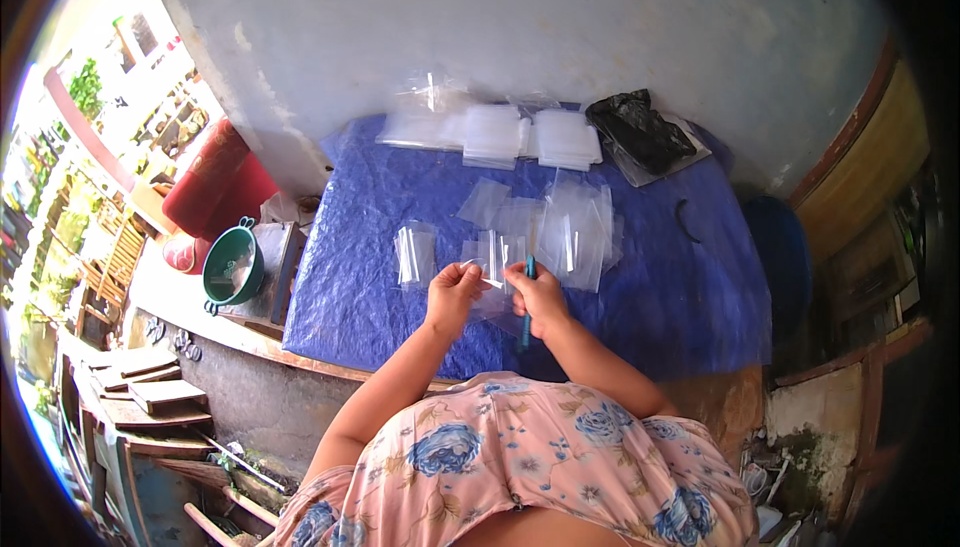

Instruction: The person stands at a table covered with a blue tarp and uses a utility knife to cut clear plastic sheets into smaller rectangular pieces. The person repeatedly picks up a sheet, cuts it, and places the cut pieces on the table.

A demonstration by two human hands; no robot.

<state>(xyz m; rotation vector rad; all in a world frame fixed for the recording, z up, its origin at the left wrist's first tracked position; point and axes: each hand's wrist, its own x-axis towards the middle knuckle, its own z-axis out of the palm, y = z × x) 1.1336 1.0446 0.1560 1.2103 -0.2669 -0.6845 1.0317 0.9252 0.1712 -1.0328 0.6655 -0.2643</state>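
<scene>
My left hand point(453, 292) pinches the lower edge of a clear plastic sleeve point(495, 250) between thumb and fingers. Opposite it, the fingertips of my right hand point(543, 298) meet the same sleeve. A slim teal tool point(530, 268), perhaps a cutter knife, is also held in my right hand, pointing away from me. Just left of my hands lies a small pile of clear sleeves point(416, 254). To the right is a larger, spread-out pile point(577, 235). Everything rests on a blue tarpaulin point(360, 202).
Stacks of clear plastic bags point(491, 134) lie along the tarpaulin's far side by the grey wall point(487, 29). A black plastic bag point(641, 130) sits at the back right. A dark curved strip point(684, 221) lies further right. On the left, a green basin point(231, 265) stands on a wooden box point(277, 265).
</scene>
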